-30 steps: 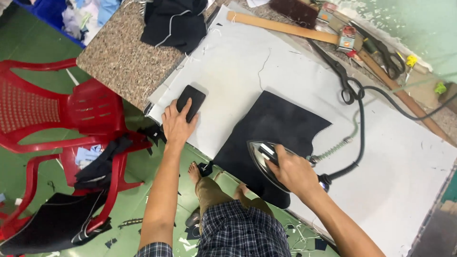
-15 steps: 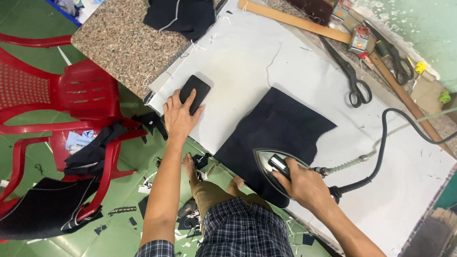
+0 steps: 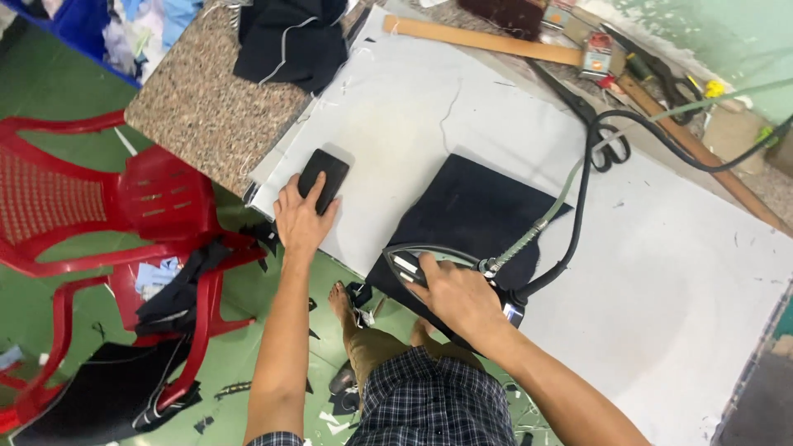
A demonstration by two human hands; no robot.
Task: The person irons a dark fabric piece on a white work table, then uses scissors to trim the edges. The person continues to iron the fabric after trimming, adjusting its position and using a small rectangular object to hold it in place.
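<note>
My right hand (image 3: pixel 458 297) grips the handle of a steam iron (image 3: pixel 429 266) that rests on a piece of black fabric (image 3: pixel 475 211) lying on the white padded work surface (image 3: pixel 661 272). A black cord and a braided hose (image 3: pixel 578 190) run from the iron toward the back right. My left hand (image 3: pixel 299 216) lies flat near the table's front left edge, its fingers touching a small black rectangular object (image 3: pixel 323 179).
Large scissors (image 3: pixel 591 124) and a long wooden ruler (image 3: pixel 487 40) lie at the back. Dark cloth (image 3: pixel 289 37) is heaped on the speckled stone counter (image 3: pixel 198 107). A red plastic chair (image 3: pixel 124 223) holding dark fabric stands on the green floor at left, among scraps.
The iron has slid with my right hand toward the near edge of the black fabric. My left hand has stayed on the small black object.
</note>
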